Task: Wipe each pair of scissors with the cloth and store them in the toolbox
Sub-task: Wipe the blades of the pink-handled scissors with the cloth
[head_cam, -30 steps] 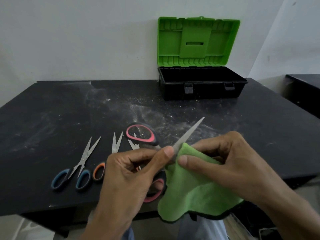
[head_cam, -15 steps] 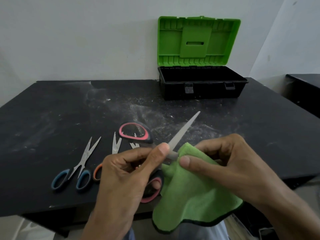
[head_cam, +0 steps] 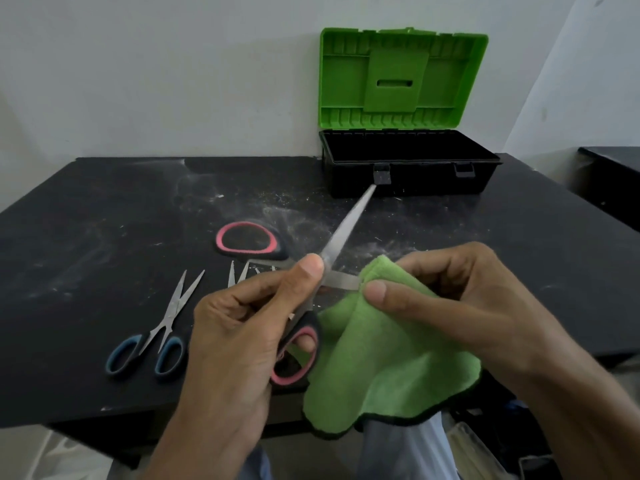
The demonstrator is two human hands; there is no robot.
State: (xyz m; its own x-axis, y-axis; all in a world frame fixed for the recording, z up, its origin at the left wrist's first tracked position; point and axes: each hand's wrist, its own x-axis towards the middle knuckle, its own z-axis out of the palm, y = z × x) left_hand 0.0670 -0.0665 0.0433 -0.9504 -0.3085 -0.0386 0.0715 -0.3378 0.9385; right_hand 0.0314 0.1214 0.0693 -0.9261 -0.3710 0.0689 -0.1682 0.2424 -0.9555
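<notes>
My left hand (head_cam: 239, 341) grips the scissors (head_cam: 342, 237); my right hand (head_cam: 460, 306) pinches the cloth (head_cam: 381, 368) round one blade; I wipe toward the tip.

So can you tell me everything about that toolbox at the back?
The toolbox looks like plastic: a black base with a bright green lid standing open by the wall. Two latches hang on its front. It sits at the back right of the black table. The inside that shows looks dark and empty.

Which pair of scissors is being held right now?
The pink-handled pair, gripped by the left hand with one blade in the green cloth; the blue-handled pair lies untouched on the table.
</notes>
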